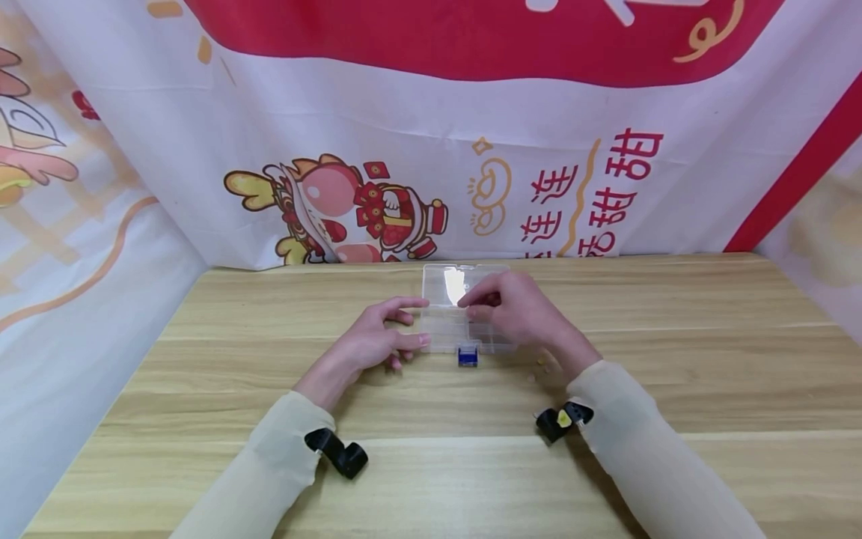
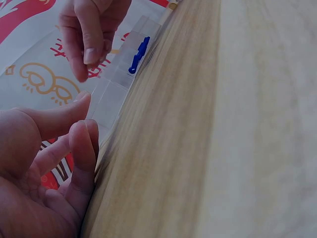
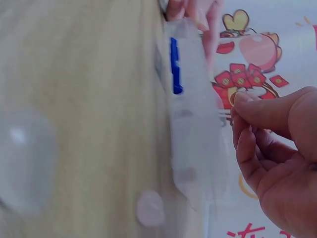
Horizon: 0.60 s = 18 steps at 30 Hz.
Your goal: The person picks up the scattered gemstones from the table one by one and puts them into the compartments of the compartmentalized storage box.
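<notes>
— While the wooden table (image 1: 431, 479) fills the lower frame, where is the box?
— The clear divided box (image 1: 444, 326) lies at the centre, lid up.
— And the hands?
— The left hand (image 1: 370, 338), loosely spread, touches its left edge; the right hand (image 1: 521, 305), over its right side, has fingertips together, on what I can't tell.
— Smaller things?
— A blue catch (image 1: 468, 356) at its bottom edge; small pieces (image 1: 541, 362) right of that.

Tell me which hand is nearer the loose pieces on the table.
Right: the right hand is over the box, just beyond the loose pieces; the left hand is at the box's left edge.
</notes>
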Motion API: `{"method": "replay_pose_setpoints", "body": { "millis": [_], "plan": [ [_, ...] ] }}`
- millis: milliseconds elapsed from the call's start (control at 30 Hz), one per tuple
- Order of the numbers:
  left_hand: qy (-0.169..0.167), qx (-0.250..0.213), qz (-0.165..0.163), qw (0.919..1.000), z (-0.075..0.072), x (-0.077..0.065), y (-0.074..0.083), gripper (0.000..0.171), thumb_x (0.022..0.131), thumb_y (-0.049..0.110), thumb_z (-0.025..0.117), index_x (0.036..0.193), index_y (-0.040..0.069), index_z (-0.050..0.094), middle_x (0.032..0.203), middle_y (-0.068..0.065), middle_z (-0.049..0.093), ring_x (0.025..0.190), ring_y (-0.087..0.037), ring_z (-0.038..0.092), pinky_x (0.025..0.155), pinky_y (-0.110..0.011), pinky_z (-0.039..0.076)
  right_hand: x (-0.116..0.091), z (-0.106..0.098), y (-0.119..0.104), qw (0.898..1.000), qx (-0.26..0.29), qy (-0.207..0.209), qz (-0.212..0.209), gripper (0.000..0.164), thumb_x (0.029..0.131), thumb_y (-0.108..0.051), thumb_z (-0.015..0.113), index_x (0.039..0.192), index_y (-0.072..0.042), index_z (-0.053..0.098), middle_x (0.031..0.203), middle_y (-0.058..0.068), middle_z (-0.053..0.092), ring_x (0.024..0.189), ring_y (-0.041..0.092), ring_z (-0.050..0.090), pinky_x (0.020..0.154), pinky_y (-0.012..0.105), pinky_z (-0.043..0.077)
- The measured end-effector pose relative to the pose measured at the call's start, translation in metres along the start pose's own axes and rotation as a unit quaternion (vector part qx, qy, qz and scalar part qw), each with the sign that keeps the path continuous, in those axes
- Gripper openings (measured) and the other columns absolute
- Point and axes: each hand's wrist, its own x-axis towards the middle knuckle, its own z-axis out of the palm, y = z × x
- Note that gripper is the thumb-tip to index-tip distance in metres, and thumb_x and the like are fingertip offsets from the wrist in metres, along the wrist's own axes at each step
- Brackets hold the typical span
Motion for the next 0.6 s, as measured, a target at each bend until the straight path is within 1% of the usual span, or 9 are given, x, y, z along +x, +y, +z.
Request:
{"method": "replay_pose_setpoints", "body": {
  "millis": [100, 167, 233, 333, 467, 600],
  "plan": [
    [0.0, 0.001, 0.0, 1.0, 0.0, 0.0, 0.0, 0.061, 0.094, 0.014, 0.082, 0.148, 0.03, 0.059, 0.136, -0.011, 0.049, 0.074, -0.019, 0.064, 0.055, -0.023, 0.056, -0.002, -0.008, 0.006, 1.0, 0.006, 0.008, -0.01, 0.018, 0.1, -0.011, 0.074, 0.115, -0.016, 0.082, 0.116, 0.003, 0.077, 0.102, 0.021, 0.067, 0.09, 0.036, 0.059],
    [0.001, 0.001, 0.0, 1.0, 0.0, -0.001, 0.0, 0.061, 0.094, 0.014, 0.082, 0.149, 0.03, 0.059, 0.136, -0.011, 0.049, 0.074, -0.018, 0.064, 0.055, -0.023, 0.055, -0.003, -0.013, 0.01, 1.0, 0.013, 0.013, -0.009, 0.018, 0.1, -0.012, 0.074, 0.115, -0.016, 0.082, 0.116, 0.003, 0.077, 0.101, 0.021, 0.067, 0.088, 0.036, 0.059],
    [0.001, 0.001, 0.001, 1.0, 0.0, -0.001, 0.0, 0.061, 0.094, 0.014, 0.082, 0.149, 0.03, 0.059, 0.136, -0.011, 0.049, 0.074, -0.018, 0.064, 0.055, -0.023, 0.055, -0.005, -0.019, 0.015, 1.0, 0.02, 0.018, -0.009, 0.018, 0.1, -0.012, 0.075, 0.115, -0.016, 0.081, 0.115, 0.002, 0.077, 0.1, 0.022, 0.066, 0.087, 0.035, 0.058],
    [0.001, 0.0, 0.001, 1.0, 0.0, -0.001, -0.001, 0.061, 0.094, 0.014, 0.082, 0.148, 0.03, 0.059, 0.135, -0.011, 0.049, 0.074, -0.018, 0.064, 0.055, -0.023, 0.055, -0.008, -0.028, 0.023, 0.999, 0.029, 0.016, -0.019, 0.017, 0.099, -0.013, 0.075, 0.115, -0.013, 0.081, 0.112, 0.004, 0.077, 0.096, 0.023, 0.065, 0.083, 0.033, 0.056],
    [0.001, -0.001, 0.002, 1.0, -0.001, -0.001, -0.001, 0.061, 0.094, 0.014, 0.082, 0.148, 0.03, 0.059, 0.135, -0.011, 0.048, 0.074, -0.018, 0.064, 0.054, -0.023, 0.055, -0.011, -0.04, 0.034, 0.998, 0.039, -0.007, -0.038, 0.017, 0.098, -0.013, 0.076, 0.114, -0.011, 0.081, 0.109, 0.005, 0.077, 0.095, 0.024, 0.064, 0.081, 0.032, 0.055],
    [0.0, -0.002, 0.003, 1.0, 0.0, -0.001, -0.001, 0.061, 0.094, 0.014, 0.081, 0.149, 0.03, 0.059, 0.135, -0.011, 0.048, 0.074, -0.018, 0.064, 0.054, -0.023, 0.055, -0.015, -0.048, 0.045, 0.997, 0.041, -0.041, -0.041, 0.016, 0.097, -0.014, 0.078, 0.112, -0.011, 0.081, 0.107, 0.005, 0.077, 0.096, 0.023, 0.065, 0.083, 0.031, 0.056]
  ]
}}
